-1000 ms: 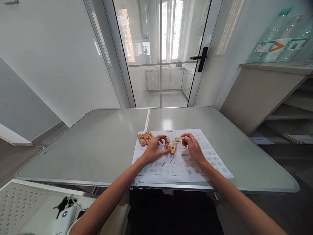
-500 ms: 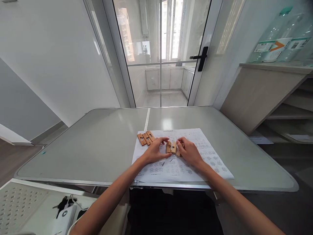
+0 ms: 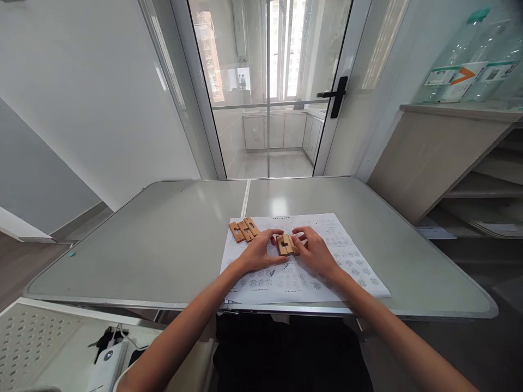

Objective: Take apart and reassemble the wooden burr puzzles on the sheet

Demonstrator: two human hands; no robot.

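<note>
Head view: a group of notched wooden puzzle blocks (image 3: 285,246) lies side by side on a printed paper sheet (image 3: 339,277), which rests on the grey tabletop (image 3: 155,239). At nine o'clock of the blocks, the left hand (image 3: 258,252) curves around their near and far sides, its grip with thumb and fingertips apart; whether it presses on the wood I cannot tell. At three o'clock, the right hand (image 3: 315,253) has its fingers at the right end of the group; they cover part of it, so I cannot tell whether that grip is clamped. Toward ten o'clock, three slotted wooden pieces (image 3: 244,231) lie together near the left hand. A glass door (image 3: 249,65) stands at twelve o'clock, and clear plastic bottles (image 3: 443,76) at two o'clock
</note>
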